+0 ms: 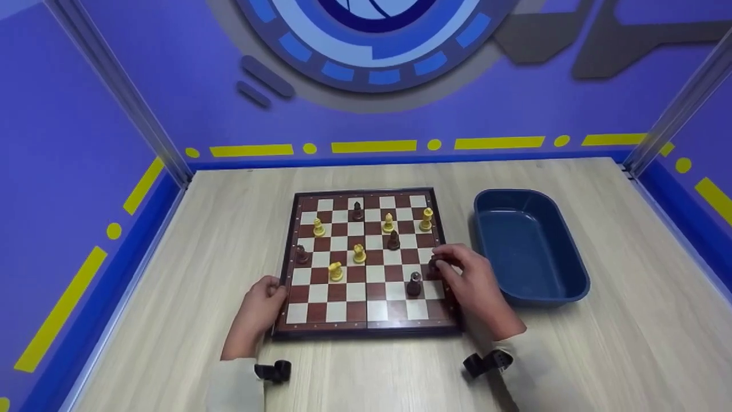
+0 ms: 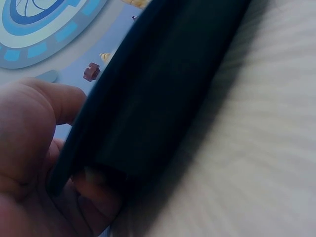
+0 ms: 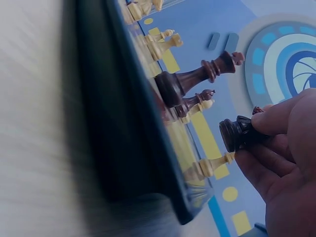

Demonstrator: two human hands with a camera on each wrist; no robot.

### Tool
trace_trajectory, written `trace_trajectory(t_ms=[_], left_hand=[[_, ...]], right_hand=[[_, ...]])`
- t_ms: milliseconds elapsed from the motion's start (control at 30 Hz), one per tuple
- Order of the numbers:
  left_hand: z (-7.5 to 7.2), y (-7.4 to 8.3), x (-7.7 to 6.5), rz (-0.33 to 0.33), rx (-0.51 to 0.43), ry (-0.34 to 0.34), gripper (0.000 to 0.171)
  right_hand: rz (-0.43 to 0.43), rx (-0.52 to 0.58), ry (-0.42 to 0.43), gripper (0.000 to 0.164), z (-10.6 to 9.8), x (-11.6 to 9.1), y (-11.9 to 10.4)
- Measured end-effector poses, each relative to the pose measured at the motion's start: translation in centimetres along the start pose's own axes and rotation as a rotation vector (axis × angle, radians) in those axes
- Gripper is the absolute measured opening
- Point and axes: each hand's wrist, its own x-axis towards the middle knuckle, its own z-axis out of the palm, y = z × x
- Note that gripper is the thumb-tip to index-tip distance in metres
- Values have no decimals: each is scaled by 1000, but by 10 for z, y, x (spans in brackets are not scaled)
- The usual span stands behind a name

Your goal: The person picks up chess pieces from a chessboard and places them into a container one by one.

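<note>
A brown and white chessboard (image 1: 346,293) lies on the table with several light and dark chess pieces standing on it. At its left edge my left hand (image 1: 261,303) grips the rim, and the left wrist view shows fingers curled under the board and a finger above. Over the board's right side, my right hand (image 1: 472,280) pinches a dark chess piece (image 3: 232,136) between thumb and fingers. Its base is off the board and its top is mostly hidden by the thumb. Close by stands a dark king (image 1: 414,284). A light knight (image 1: 335,272) stands left of centre.
To the right of the board sits a deep blue bin (image 1: 517,246), close to my right hand. Blue patterned walls (image 1: 366,126) enclose the wooden table (image 1: 229,194) at the back and sides. Among the other pieces are dark bishops (image 1: 393,240) and light bishops (image 1: 318,228).
</note>
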Motion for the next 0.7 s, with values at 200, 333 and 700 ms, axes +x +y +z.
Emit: trace_trajectory(t_ms=[200, 333, 700], left_hand=[[1, -1, 1, 6, 7, 6, 23], [1, -2, 2, 6, 1, 6, 23], [0, -3, 1, 25, -1, 1, 20]], right_hand=[[-21, 14, 20, 22, -5, 1, -4], [-21, 25, 32, 21, -8, 3, -7], [-57, -10, 84, 21, -22, 5, -8]])
